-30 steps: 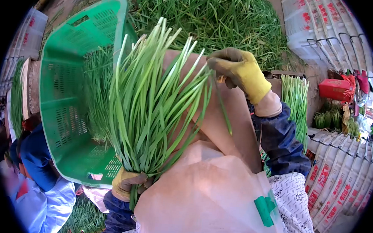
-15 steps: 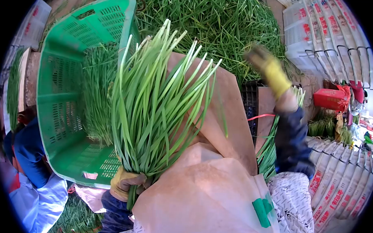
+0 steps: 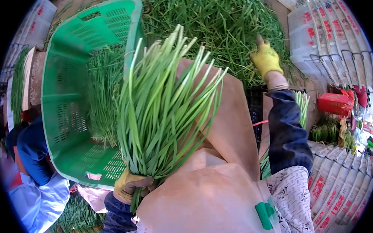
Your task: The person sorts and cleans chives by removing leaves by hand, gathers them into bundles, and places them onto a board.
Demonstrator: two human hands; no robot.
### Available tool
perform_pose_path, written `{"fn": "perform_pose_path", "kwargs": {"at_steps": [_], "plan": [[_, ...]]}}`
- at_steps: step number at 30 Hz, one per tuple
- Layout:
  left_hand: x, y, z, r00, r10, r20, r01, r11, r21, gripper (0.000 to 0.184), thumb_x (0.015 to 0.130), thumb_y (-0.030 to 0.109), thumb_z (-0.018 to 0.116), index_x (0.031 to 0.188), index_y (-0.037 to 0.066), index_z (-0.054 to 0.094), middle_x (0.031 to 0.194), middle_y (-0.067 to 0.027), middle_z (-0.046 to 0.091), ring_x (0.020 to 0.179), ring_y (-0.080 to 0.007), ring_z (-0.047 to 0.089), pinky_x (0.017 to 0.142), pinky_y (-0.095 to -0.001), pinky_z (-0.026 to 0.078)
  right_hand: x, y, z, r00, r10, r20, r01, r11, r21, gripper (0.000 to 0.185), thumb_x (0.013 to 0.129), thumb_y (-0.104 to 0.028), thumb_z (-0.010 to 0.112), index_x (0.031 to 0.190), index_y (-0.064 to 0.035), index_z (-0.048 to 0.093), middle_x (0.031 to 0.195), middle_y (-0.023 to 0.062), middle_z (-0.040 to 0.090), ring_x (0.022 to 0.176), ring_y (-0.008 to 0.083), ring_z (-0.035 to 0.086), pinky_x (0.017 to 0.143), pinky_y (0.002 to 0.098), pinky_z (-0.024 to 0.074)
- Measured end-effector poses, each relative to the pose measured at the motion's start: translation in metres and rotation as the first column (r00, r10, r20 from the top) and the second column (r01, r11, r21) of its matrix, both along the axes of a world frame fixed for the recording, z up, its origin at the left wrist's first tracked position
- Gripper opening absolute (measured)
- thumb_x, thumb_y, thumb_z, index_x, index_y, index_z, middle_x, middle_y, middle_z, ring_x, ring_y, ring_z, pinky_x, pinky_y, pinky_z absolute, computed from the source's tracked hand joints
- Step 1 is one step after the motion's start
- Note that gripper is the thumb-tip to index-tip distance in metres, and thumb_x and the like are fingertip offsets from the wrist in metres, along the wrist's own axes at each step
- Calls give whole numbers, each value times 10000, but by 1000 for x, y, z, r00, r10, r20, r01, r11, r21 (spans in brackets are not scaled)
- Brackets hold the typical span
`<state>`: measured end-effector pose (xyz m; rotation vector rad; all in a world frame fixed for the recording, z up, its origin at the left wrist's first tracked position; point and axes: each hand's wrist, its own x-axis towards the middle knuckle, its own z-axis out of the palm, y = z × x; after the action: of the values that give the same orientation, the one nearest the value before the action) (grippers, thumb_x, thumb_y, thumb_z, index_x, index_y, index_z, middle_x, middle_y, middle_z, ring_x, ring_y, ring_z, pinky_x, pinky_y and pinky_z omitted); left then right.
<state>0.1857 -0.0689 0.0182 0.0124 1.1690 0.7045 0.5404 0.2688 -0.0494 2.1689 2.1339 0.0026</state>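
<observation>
A fanned bunch of long green stalks (image 3: 161,111) with pale ends pointing up stands over the apron-covered lap. My left hand (image 3: 132,185), in a yellow and brown glove, is wrapped round its lower end. Out over the edge of the loose pile of green stalks (image 3: 215,30) is my right hand (image 3: 267,59), in a yellow glove. One finger of it points up and away; the other fingers are largely hidden, so whether it holds anything cannot be made out.
A green perforated basket (image 3: 64,153) with more stalks (image 3: 104,92) stands at the left. Banded white boxes with red print (image 3: 337,185) and a red box (image 3: 335,103) are at the right. Another person in blue (image 3: 35,151) sits at lower left.
My right hand has gone from the bunch's pale tips, out to the right and over the loose pile. My left hand keeps its grip on the bunch, which appears slightly further right.
</observation>
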Motion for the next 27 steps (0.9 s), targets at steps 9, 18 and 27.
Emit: {"fn": "perform_pose_path", "kwargs": {"at_steps": [9,18,27], "plan": [[0,0,10,991,-117,-69,116,993,-20,468,736,-18,691,1160,30,500,692,-100,606,492,-149,529,425,-256,400,-76,-2,35,350,-29,-936,-547,805,-229,238,898,-171,613,1076,-24,672,845,38,664,680,96,601,592,230,489],[-11,61,97,924,-122,-363,198,963,181,549,670,-31,706,1181,-11,505,710,-76,596,501,-143,536,407,-247,402,53,8,-29,875,141,-464,-189,980,-57,591,796,-245,638,1353,-107,495,1194,159,626,1085,284,605,927,350,469],[29,196,176,353,-519,-779,797,602,-40,445,720,104,757,1111,-1,573,700,-54,623,520,-113,557,405,-249,427,14,-67,60,183,418,-890,241,858,453,375,826,-31,649,1199,-53,619,1100,115,656,1085,262,585,928,336,466]]}}
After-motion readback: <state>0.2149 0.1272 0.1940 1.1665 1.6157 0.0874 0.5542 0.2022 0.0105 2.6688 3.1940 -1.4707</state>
